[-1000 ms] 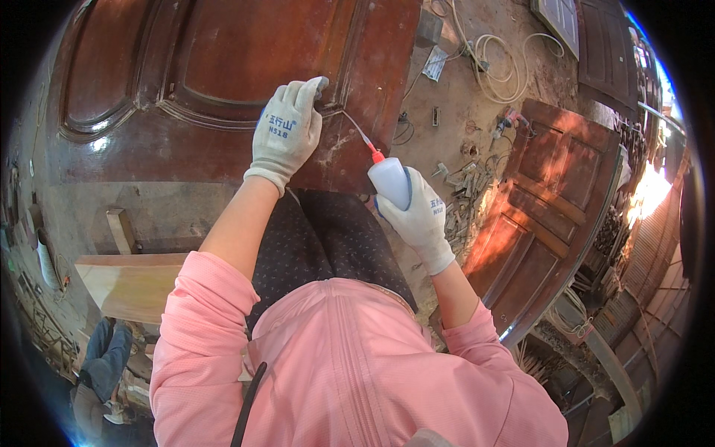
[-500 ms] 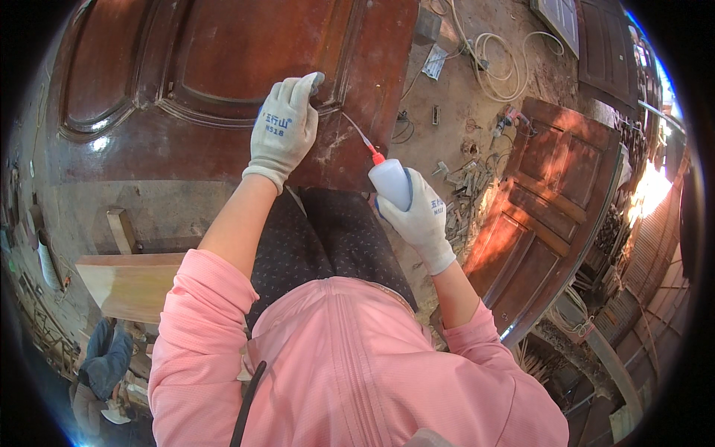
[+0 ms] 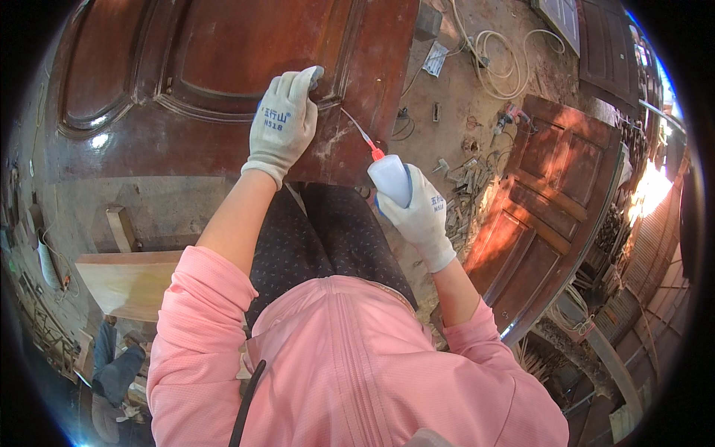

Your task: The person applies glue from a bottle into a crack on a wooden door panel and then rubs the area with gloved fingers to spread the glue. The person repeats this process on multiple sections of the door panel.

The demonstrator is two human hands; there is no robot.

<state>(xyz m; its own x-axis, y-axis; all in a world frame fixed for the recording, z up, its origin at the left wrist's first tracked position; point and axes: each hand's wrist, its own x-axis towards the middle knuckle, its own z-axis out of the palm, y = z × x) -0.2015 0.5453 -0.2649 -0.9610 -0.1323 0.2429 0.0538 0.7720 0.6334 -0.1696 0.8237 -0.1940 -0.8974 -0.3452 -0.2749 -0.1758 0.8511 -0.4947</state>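
A dark red-brown wooden door (image 3: 246, 52) with raised panel moulding lies in front of me. My left hand (image 3: 283, 123), in a white knit glove, rests at the moulding near the panel's corner. Its fingers are bent and pressed together, with the fingertips turned under; whatever they may hold is hidden. In my right hand (image 3: 423, 220), also gloved, is a white squeeze bottle (image 3: 389, 179) with a red cap and a long thin nozzle. The bottle tilts up and to the left, its nozzle tip over the door just right of my left hand. Pale scuffs mark the surface there.
Another panelled door (image 3: 547, 201) lies to the right, partly sunlit. A coiled pale hose (image 3: 514, 78) and scattered metal pieces (image 3: 465, 179) lie on the ground. A pale wooden board (image 3: 130, 287) is at the left; beyond it, a person's legs (image 3: 119, 372) show at lower left.
Both hands and the bottle stay nearly in place, with my left hand shifted very slightly up. The person at lower left has changed position.
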